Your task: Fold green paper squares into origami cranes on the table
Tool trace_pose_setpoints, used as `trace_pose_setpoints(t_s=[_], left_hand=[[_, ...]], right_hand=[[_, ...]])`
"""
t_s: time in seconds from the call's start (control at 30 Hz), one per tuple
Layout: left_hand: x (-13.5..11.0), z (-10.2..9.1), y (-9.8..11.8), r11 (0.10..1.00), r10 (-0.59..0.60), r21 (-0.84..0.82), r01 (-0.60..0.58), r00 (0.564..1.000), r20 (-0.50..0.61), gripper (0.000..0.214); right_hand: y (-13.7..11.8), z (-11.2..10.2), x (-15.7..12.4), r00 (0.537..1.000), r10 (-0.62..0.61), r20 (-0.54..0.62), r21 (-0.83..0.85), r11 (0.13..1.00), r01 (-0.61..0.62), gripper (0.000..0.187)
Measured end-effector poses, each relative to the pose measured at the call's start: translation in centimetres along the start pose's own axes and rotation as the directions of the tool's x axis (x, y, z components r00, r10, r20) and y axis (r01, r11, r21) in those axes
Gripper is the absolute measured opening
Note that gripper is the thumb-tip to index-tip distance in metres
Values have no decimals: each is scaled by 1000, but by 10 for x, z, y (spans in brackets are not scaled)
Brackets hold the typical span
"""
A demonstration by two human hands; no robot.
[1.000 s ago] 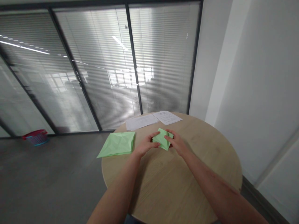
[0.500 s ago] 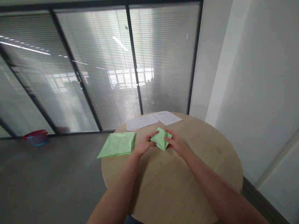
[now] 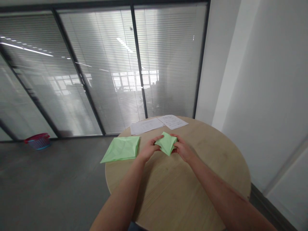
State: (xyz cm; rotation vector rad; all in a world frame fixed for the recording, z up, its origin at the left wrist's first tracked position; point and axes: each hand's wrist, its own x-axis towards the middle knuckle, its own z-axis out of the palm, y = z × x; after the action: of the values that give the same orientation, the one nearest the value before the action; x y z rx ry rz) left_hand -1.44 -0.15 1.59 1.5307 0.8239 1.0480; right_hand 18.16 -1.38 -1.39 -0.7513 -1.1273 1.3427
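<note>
A small folded piece of light green paper is held between my two hands above the middle of the round table. My left hand grips its left corner, the thumb on top and the other fingers partly hidden beneath. At the right edge, my right hand is closed on the same folded paper, with fingertips at its upper and lower right sides. Layered, pointed flaps show at the paper's right side. To the left of my left hand lies a larger stack of creased green paper, its lower left corner jutting past the table edge.
Printed white sheets lie at the far side of the round wooden table. Behind it stands a glass partition with blinds. A white wall rises on the right. On the floor at left sits a red-rimmed basket.
The right flap of the folded green paper now lies flatter, turned toward the right. My right fingers have shifted from its upper face to its right edge. My left hand keeps its hold.
</note>
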Motion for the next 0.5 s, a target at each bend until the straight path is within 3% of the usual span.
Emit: trace_pose_setpoints(t_s=[0.17, 0.27, 0.4, 0.5], left_hand=[[1, -1, -2, 997, -23, -78, 25, 999, 25, 64], [1, 2, -2, 997, -32, -74, 30, 999, -17, 58], [3, 7, -6, 998, -33, 43, 40, 988, -150, 51], [5, 9, -9, 980, 32, 198, 10, 978, -206, 46]], right_hand=[[3, -3, 4, 1000, -3, -20, 6, 1000, 4, 56], [3, -3, 4, 999, -23, -32, -31, 999, 22, 57], [3, 0, 3, 998, -27, -61, -159, 987, 17, 49], [3, 3, 1, 997, -52, -56, -250, 968, 36, 51]])
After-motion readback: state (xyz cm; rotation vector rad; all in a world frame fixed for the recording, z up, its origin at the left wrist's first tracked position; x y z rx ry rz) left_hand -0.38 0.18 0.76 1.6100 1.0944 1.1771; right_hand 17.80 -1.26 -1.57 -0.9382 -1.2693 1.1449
